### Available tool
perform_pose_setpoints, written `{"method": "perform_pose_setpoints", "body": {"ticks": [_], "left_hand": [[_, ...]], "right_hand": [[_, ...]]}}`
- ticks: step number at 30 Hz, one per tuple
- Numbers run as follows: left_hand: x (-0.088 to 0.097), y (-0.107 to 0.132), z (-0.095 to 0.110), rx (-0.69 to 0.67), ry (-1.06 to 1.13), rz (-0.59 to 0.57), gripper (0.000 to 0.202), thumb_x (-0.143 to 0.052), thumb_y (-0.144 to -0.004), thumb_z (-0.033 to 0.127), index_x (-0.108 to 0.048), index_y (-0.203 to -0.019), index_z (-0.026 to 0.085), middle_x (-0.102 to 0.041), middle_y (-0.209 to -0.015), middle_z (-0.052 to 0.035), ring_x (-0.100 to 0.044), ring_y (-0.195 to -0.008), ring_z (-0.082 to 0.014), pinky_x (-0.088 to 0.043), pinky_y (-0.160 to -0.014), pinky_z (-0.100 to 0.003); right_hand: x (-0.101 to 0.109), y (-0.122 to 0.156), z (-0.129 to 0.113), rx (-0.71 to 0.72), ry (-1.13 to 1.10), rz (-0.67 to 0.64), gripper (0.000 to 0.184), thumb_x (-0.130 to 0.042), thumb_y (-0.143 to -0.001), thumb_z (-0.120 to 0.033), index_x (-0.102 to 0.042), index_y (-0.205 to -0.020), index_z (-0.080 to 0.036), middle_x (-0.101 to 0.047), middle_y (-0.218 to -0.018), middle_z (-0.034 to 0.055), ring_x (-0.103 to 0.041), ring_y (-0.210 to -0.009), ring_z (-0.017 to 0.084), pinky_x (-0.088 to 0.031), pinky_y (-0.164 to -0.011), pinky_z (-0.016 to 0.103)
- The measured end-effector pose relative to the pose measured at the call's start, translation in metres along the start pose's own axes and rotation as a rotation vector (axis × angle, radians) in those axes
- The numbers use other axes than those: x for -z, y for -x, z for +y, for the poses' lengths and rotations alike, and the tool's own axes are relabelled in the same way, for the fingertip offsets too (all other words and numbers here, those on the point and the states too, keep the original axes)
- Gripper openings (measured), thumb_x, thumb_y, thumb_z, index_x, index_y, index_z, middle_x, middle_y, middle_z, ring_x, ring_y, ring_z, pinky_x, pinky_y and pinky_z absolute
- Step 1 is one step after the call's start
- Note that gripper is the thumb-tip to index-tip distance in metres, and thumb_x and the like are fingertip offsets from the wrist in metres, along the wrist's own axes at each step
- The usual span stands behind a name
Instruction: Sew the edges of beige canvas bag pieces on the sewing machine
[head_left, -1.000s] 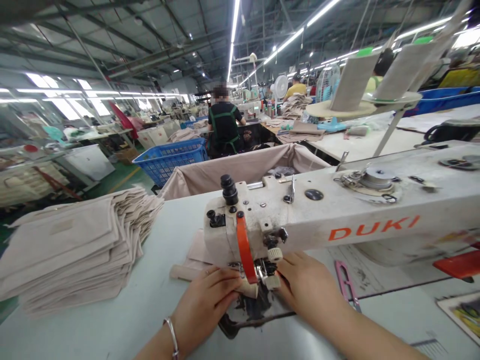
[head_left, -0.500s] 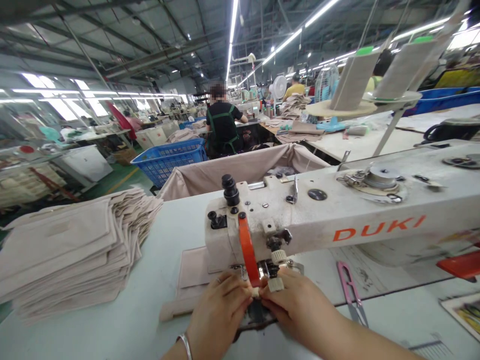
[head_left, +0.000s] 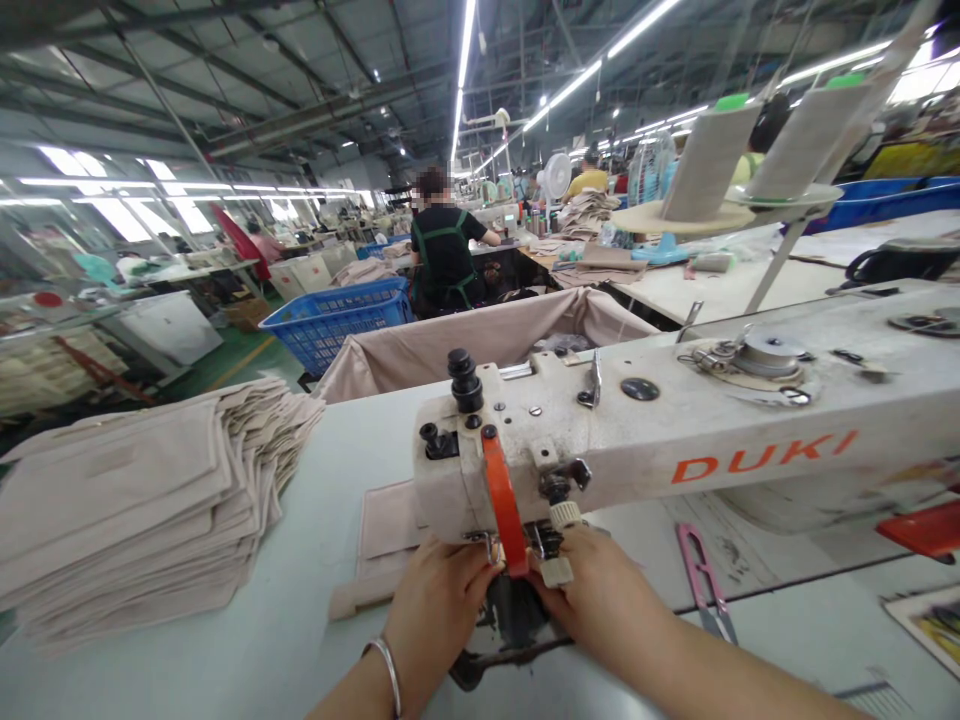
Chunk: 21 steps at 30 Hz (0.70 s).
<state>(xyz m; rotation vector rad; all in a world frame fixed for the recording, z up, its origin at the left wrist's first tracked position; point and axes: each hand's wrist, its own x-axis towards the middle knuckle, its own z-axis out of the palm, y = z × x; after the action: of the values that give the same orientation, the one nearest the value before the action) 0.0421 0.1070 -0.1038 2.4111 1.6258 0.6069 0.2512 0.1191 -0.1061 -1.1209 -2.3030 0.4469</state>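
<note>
The sewing machine (head_left: 675, 430) head hid the needle and the far part of the beige fabric piece (head_left: 382, 525), and the right edge cut its arm off. The fingertips of the left hand (head_left: 439, 605) and right hand (head_left: 600, 600) disappeared beneath it, so their grip could not be told.

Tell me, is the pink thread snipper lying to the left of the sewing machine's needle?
No, the pink thread snipper lies on the table right of the needle area, beyond the right hand.

The orange word "DUKI" stands on the front of the sewing machine's arm (head_left: 750, 430).
</note>
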Motion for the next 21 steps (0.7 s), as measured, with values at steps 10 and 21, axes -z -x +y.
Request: {"method": "perform_pose_setpoints", "body": {"ticks": [10, 21], "left_hand": [[0.0023, -0.0008, 0.0028, 0.042, 0.012, -0.047, 0.013, -0.070, -0.087, 0.014, -0.074, -0.081, 0.024, -0.078, -0.094, -0.0021, -0.070, -0.096, -0.0272, -0.056, -0.086, -0.042], [0.0006, 0.0044, 0.0062, 0.008, 0.026, -0.032, 0.017, -0.070, -0.086, 0.011, -0.075, -0.087, 0.026, -0.078, -0.096, 0.0012, -0.070, -0.091, -0.0224, -0.055, -0.086, -0.037]], "right_hand": [[-0.0010, 0.0010, -0.0002, -0.019, 0.011, -0.022, 0.018, -0.065, -0.082, -0.005, -0.073, -0.090, -0.019, -0.071, -0.094, 0.0056, -0.065, -0.091, 0.022, -0.051, -0.086, 0.031], [-0.0013, 0.0035, -0.0017, 0.059, -0.024, 0.011, 0.022, -0.059, -0.092, -0.011, -0.073, -0.101, -0.025, -0.071, -0.103, 0.0047, -0.063, -0.097, 0.022, -0.050, -0.086, 0.032]]}}
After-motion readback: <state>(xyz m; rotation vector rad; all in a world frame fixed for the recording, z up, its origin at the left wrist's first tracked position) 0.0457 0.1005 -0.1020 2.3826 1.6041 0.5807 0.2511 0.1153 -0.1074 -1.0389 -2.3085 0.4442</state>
